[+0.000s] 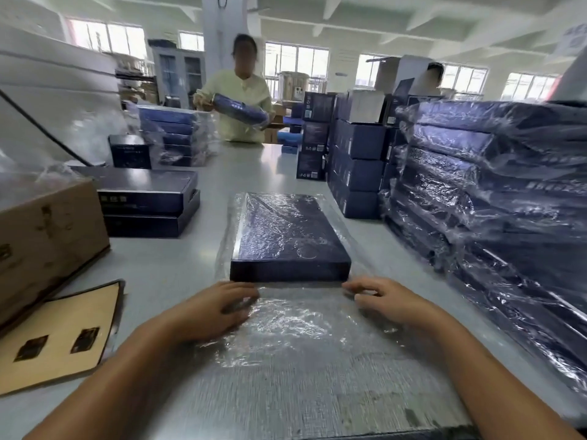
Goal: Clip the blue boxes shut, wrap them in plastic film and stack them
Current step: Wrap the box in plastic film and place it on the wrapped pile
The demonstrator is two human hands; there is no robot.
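Grey tabletop (178, 265) in a bright, windowed workshop; blue box (286, 236) lies flat at its centre on plastic film (301, 328), long axis pointing away from the person; left hand (209, 312) and right hand (384, 300) pinch the film with curled fingers beside its near corners.

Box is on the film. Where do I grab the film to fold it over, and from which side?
Probably the film, its loose near flap, at both side edges before the blue box, from your side: it lies flat and free there, under the left hand and right hand.
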